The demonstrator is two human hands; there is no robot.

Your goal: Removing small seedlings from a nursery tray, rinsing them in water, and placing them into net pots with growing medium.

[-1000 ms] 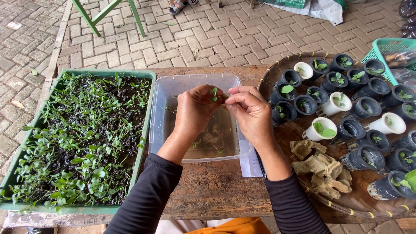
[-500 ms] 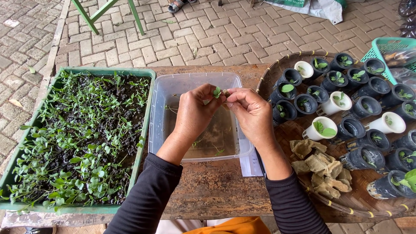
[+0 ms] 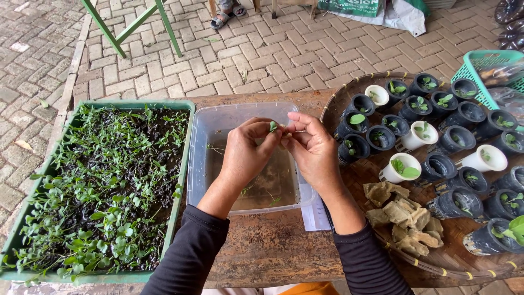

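My left hand [image 3: 246, 154] and my right hand [image 3: 311, 148] meet fingertip to fingertip above a clear plastic tub [image 3: 217, 127] that holds shallow murky water. Between the pinched fingers of both hands sits a small green seedling [image 3: 273, 126], only its leaf tip showing. Both arms wear dark long sleeves. A few loose seedlings float in the tub below my hands.
A green tray [image 3: 183, 158] of soil and many seedlings lies at the left. At the right, a round woven tray [image 3: 355, 175] carries several black and white small pots with sprouts and a heap of brownish sponge cubes [image 3: 404, 216]. A teal basket [image 3: 477, 65] stands far right. Someone's sandalled feet [image 3: 228, 16] show on the brick paving.
My hands have stayed over the tub; the fingers shifted slightly around the seedling, which now sits a little higher between the fingertips.
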